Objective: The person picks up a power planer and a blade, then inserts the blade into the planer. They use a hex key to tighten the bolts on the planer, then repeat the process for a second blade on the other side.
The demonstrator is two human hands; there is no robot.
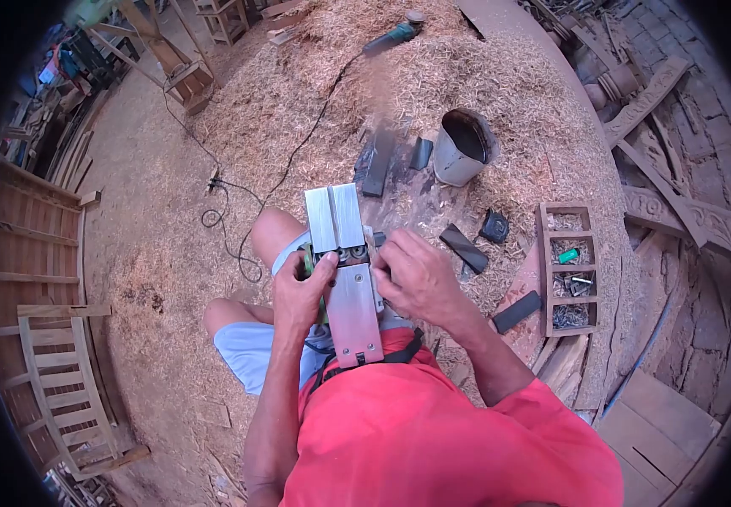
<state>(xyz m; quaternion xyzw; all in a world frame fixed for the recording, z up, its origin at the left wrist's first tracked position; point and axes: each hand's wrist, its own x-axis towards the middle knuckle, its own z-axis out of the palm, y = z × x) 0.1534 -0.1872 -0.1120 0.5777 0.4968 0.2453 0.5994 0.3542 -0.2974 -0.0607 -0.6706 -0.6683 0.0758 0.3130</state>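
Observation:
An electric hand planer (352, 308) lies upside down across my lap, its flat metal sole facing up and the cutter drum showing in the gap midway along. My left hand (298, 296) is wrapped round the planer's left side, with the thumb by the drum gap. At the right side of the planer, close to the drum, my right hand (420, 279) is closed with curled fingertips. What those fingers hold, if anything, is hidden behind the knuckles.
Wood shavings cover the floor. Ahead stand a pail (461, 152) and dark flat blocks (375, 165); a tape measure (494, 226) lies nearer. To the right is a compartmented wooden box (543, 270) with small hardware. A corded power tool (395, 38) lies farther off.

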